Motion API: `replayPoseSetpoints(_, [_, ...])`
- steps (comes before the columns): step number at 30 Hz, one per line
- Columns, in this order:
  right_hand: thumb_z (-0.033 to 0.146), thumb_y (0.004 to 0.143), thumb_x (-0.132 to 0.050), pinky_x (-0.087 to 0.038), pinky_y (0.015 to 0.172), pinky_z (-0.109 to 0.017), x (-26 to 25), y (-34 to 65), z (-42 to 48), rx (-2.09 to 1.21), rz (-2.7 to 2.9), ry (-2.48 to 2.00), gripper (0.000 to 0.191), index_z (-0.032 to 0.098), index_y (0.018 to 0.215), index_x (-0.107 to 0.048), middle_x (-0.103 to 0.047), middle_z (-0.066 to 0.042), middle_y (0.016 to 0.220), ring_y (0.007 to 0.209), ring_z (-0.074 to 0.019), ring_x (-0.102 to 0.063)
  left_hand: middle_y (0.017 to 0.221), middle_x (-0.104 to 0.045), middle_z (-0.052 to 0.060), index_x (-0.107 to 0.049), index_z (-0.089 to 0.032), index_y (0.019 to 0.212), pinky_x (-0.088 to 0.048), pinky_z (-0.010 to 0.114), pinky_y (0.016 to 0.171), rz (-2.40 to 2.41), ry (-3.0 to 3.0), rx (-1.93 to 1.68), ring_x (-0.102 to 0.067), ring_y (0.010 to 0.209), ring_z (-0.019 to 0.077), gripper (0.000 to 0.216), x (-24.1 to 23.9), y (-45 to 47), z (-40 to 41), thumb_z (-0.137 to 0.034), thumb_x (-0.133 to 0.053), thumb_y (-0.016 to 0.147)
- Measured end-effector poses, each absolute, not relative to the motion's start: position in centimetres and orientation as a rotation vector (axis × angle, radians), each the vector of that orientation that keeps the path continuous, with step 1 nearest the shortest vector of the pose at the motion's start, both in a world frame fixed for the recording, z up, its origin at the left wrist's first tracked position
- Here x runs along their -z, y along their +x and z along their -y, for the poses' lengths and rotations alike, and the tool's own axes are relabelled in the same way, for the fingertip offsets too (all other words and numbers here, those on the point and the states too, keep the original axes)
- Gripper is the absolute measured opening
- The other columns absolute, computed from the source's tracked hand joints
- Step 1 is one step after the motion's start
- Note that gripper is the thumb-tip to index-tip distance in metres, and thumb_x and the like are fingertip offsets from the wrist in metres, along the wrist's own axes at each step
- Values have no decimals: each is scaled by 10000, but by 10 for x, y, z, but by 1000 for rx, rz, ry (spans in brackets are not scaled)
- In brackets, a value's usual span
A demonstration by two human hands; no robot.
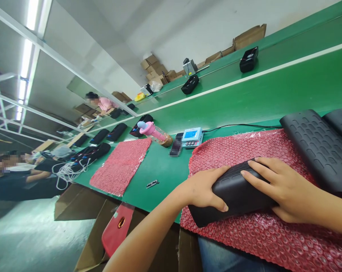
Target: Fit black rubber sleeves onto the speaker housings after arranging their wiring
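Both of my hands grip one black plastic housing [239, 200], which is tilted over a sheet of red bubble wrap [216, 156]. My left hand [206, 189] wraps round its left end, thumb along the near side. Across the right part of its top lie the spread fingers of my right hand [281, 189], with the thumb low on the near side. The underside of the housing is hidden. Just to the right, another black housing [315, 151] with rows of oval dimples rests on the wrap, and part of a similar housing [341, 122] shows beyond it.
A small blue-screened device [192, 138] with a black cable stands behind the wrap. Near it are a dark pixelated object [176, 146], a pink bottle [155, 134] and a small grey part [152, 184]. More bubble wrap [122, 162] lies left. A co-worker [20, 177] sits beyond white cables [70, 172].
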State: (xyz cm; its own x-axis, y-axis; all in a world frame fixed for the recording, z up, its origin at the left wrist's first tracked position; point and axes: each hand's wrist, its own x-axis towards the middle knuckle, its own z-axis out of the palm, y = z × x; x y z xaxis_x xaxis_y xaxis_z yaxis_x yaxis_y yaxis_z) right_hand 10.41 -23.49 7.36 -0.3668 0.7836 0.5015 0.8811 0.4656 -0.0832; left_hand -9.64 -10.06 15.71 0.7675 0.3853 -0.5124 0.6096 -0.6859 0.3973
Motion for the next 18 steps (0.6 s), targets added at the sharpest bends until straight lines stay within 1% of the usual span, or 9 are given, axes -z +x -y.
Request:
replayPoseSetpoints(5, [153, 473, -592, -350, 897, -516, -75, 105, 233, 276, 2254, -1382, 850, 116, 1298, -392, -430, -212, 1253, 1102, -380, -385, 1347, -457, 85, -278, -237, 1392, -348, 439, 1005, -719, 2386, 523, -471, 1166, 306, 993, -157, -96, 98, -442, -758, 547])
replayPoseSetpoints(9, [157, 477, -588, -359, 880, -505, -76, 106, 232, 268, 2252, -1373, 835, 108, 1290, -405, -431, -211, 1248, 1085, -372, -391, 1339, -463, 101, -269, -221, 1396, -355, 459, 991, -697, 2424, 566, -476, 1156, 326, 988, -159, -95, 97, -476, -736, 563])
replayPoseSetpoints(13, [159, 485, -582, -356, 882, -506, -77, 107, 231, 269, 2252, -1354, 833, 99, 1295, -402, -430, -210, 1248, 1088, -369, -388, 1340, -461, 106, -265, -223, 1396, -360, 465, 982, -678, 2452, 578, -477, 1153, 332, 983, -158, -94, 95, -500, -722, 572])
replayPoseSetpoints(18, [167, 488, -581, -348, 889, -512, -76, 107, 231, 256, 2250, -1360, 834, 102, 1299, -402, -424, -207, 1255, 1099, -372, -381, 1338, -465, 103, -280, -221, 1389, -369, 458, 976, -697, 2447, 575, -481, 1148, 329, 972, -157, -94, 96, -488, -726, 567])
